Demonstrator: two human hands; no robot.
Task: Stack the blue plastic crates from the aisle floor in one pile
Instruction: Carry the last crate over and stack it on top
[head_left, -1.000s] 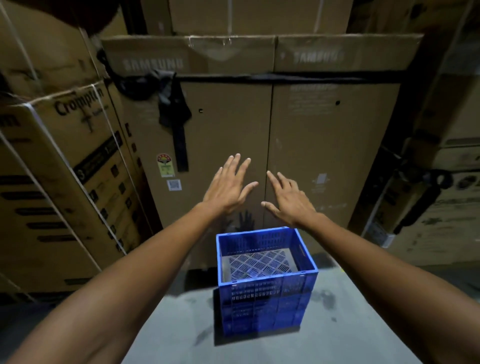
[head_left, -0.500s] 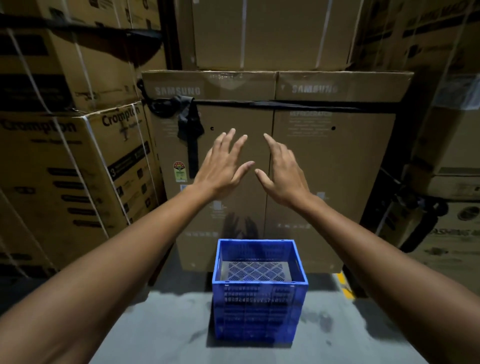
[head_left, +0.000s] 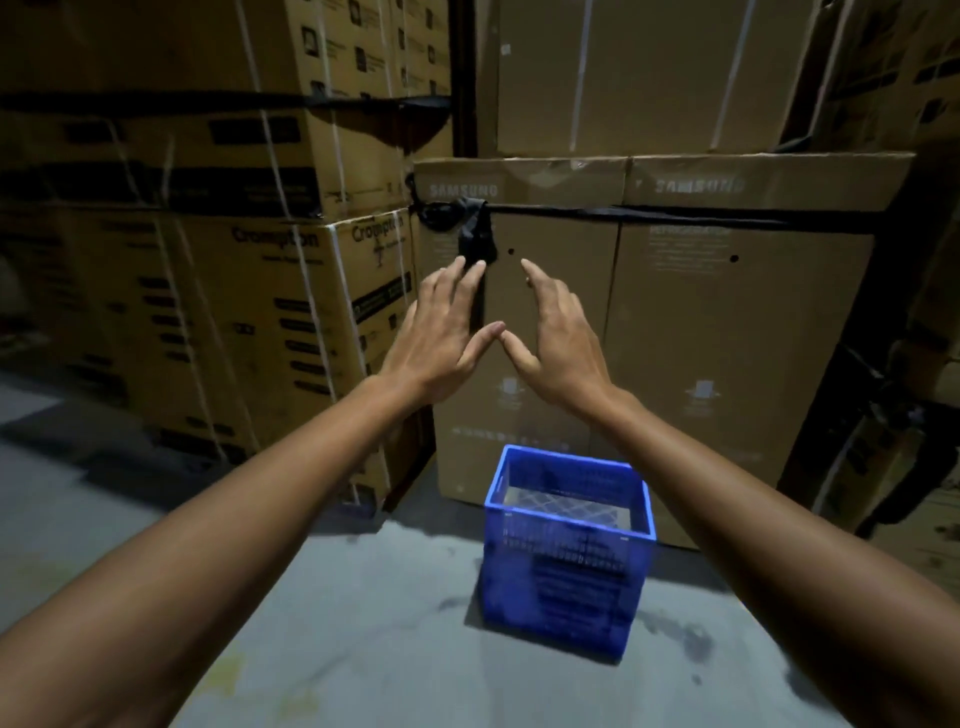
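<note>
Both arms stretched forward, palms down. Left hand and right hand side by side in the air, fingers spread, thumb tips nearly touching; each grip wide, holding nothing. Blue plastic crate upright on the grey aisle floor, below and beyond the hands, well apart from them, just in front of two Samsung cartons bound by a black strap. Crompton cartons stacked at left.

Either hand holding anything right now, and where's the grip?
Nothing held. Left hand and right hand are open in the air above the blue crate.
</note>
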